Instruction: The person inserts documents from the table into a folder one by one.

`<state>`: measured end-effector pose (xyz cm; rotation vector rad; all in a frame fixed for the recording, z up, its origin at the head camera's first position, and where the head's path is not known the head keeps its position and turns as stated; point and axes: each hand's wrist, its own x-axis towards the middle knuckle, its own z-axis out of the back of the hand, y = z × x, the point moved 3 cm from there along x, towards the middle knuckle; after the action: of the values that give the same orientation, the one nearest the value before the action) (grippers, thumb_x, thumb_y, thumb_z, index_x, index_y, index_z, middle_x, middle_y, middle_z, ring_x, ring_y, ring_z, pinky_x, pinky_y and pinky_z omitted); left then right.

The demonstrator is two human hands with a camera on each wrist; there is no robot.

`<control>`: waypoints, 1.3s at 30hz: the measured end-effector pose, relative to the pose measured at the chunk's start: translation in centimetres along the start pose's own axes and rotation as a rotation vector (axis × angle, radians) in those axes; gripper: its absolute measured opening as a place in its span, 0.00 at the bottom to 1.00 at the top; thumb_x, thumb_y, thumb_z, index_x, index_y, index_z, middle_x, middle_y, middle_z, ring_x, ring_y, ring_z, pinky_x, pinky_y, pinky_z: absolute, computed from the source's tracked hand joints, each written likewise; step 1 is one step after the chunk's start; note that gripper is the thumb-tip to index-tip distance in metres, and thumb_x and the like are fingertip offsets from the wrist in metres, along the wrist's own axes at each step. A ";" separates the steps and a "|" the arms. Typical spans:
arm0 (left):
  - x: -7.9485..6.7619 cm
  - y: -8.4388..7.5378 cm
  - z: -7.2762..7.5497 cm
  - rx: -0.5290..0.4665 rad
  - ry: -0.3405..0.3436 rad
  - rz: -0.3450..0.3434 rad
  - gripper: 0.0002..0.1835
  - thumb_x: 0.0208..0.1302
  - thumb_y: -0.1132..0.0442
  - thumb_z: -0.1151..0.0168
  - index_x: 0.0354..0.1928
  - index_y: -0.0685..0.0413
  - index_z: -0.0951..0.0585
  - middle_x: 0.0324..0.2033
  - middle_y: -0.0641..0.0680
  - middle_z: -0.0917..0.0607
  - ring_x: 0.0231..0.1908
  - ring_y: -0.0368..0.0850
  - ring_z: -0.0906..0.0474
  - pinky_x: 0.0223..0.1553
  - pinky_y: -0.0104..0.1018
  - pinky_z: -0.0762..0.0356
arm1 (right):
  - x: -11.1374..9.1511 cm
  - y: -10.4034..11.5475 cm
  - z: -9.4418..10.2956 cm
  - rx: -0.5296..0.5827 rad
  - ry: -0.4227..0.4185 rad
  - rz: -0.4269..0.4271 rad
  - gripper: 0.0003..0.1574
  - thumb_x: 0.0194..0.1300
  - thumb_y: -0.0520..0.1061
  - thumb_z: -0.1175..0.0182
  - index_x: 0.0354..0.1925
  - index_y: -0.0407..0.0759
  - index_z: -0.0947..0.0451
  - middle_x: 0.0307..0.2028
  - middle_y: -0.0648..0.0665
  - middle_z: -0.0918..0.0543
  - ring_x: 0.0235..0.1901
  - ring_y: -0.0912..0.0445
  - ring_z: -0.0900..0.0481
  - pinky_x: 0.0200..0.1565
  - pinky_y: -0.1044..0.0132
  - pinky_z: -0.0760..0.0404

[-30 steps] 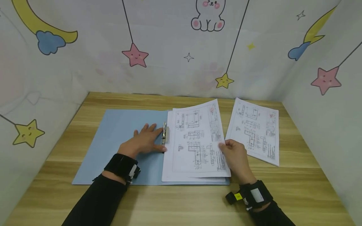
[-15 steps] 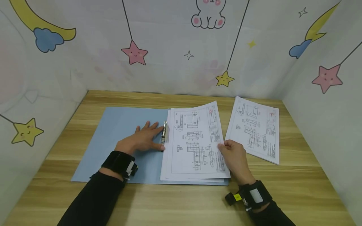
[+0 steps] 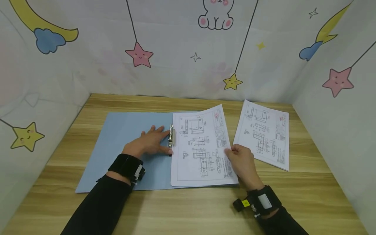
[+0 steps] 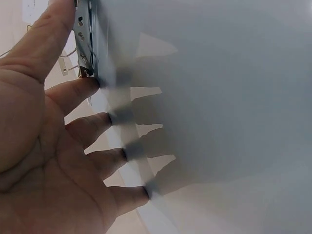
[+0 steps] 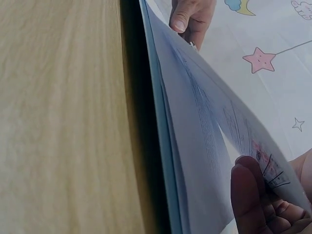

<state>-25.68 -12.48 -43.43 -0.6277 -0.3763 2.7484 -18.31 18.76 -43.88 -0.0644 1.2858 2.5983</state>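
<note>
A light blue folder (image 3: pixel 114 143) lies spread on the table with a metal ring clip (image 3: pixel 170 135) along its middle. My left hand (image 3: pixel 149 142) rests on the folder's left cover, fingers spread, thumb and forefinger at the two ends of the clip. Between the right thumb and fingers, my right hand (image 3: pixel 242 160) pinches the right edge of a printed drawing sheet (image 3: pixel 202 137). That sheet lies over the folder's right side, its left edge along the clip. In the right wrist view the sheet (image 5: pixel 214 92) bows up from more paper (image 5: pixel 190 161) beneath it.
A second stack of drawing sheets (image 3: pixel 264 133) lies slanted at the right, near the back of the wooden table (image 3: pixel 188 212). A cloth wall (image 3: pixel 164 78) printed with stars stands behind. Each wrist wears a black strap with a camera.
The pinched sheet has slid left toward the clip, and its left edge now covers the paper that showed beside it. My left hand keeps its place at the clip.
</note>
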 end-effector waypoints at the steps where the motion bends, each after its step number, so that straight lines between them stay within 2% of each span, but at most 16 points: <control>1: 0.0 0.0 0.0 0.002 0.002 0.006 0.54 0.36 0.29 0.42 0.68 0.40 0.47 0.70 0.59 0.51 0.67 0.64 0.64 0.61 0.72 0.59 | 0.0 0.1 0.0 -0.001 0.001 -0.001 0.15 0.59 0.53 0.46 0.35 0.43 0.22 0.25 0.43 0.16 0.21 0.54 0.21 0.18 0.64 0.23; 11: 0.3 -0.1 0.1 -0.001 0.004 0.036 0.54 0.34 0.28 0.41 0.67 0.39 0.46 0.70 0.58 0.50 0.67 0.64 0.63 0.60 0.73 0.58 | 0.5 0.0 -0.4 -0.028 0.004 0.029 0.15 0.59 0.51 0.46 0.35 0.42 0.22 0.24 0.43 0.16 0.19 0.55 0.22 0.18 0.63 0.23; 19: 0.5 -0.1 0.1 -0.010 -0.011 0.032 0.54 0.34 0.28 0.41 0.67 0.39 0.44 0.70 0.58 0.49 0.67 0.65 0.62 0.60 0.74 0.57 | 1.0 -0.3 -0.6 -0.062 0.015 0.035 0.15 0.59 0.53 0.46 0.34 0.43 0.22 0.24 0.43 0.17 0.19 0.55 0.22 0.18 0.63 0.25; 26: 0.4 -0.1 0.2 -0.007 -0.005 0.049 0.53 0.34 0.29 0.40 0.66 0.40 0.43 0.70 0.58 0.48 0.67 0.64 0.61 0.60 0.73 0.57 | 1.2 -0.4 0.0 -0.256 -0.061 0.080 0.19 0.56 0.58 0.45 0.36 0.45 0.22 0.26 0.45 0.17 0.20 0.57 0.24 0.21 0.64 0.25; 33: 0.4 0.0 0.1 -0.006 -0.016 0.046 0.53 0.34 0.28 0.41 0.66 0.41 0.41 0.69 0.58 0.47 0.67 0.65 0.60 0.59 0.75 0.56 | 1.5 -0.5 -0.1 -0.299 -0.019 0.083 0.17 0.57 0.54 0.45 0.37 0.44 0.22 0.28 0.45 0.17 0.23 0.56 0.25 0.24 0.64 0.26; 39: 0.5 0.0 -0.1 -0.003 -0.045 0.038 0.53 0.33 0.27 0.41 0.65 0.41 0.40 0.69 0.58 0.45 0.66 0.65 0.59 0.57 0.76 0.54 | 1.7 -0.7 -0.1 -0.323 -0.021 0.076 0.16 0.57 0.53 0.45 0.37 0.45 0.21 0.28 0.46 0.18 0.24 0.55 0.25 0.25 0.64 0.26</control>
<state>-26.06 -12.27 -43.66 -0.5807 -0.3821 2.8025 -19.80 19.38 -44.75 -0.0452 0.8655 2.8391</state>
